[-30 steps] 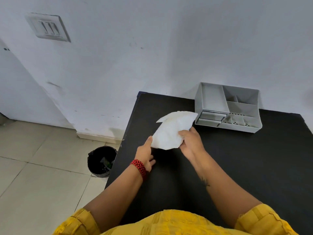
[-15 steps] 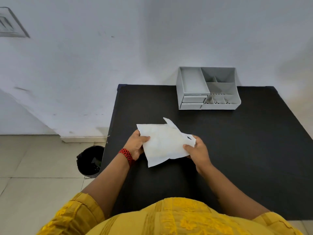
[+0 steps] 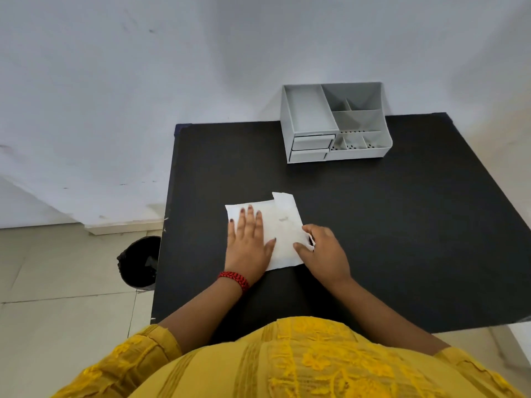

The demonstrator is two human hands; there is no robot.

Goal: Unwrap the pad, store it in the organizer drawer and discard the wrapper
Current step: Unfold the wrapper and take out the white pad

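A white wrapped pad (image 3: 283,229) lies flat on the black desk (image 3: 402,225), its left part hidden under the left hand (image 3: 250,239), which presses on it with fingers spread flat. The right hand (image 3: 324,251), at the pad's 4 o'clock, pinches its right edge, though the pinched corner is hard to make out. The grey organizer (image 3: 336,123) stands well apart at the pad's 1 o'clock, and a dark bin (image 3: 140,261) on the floor at 9 o'clock is partly cut off by the desk's edge.

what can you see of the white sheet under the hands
The white sheet lies flat on the black table, near its left edge. It looks thin and papery, roughly square, with a small flap jutting from its far edge and a faint crease mark near the middle. The left hand presses palm-down on its left part; the right hand pinches its right edge with the fingers.
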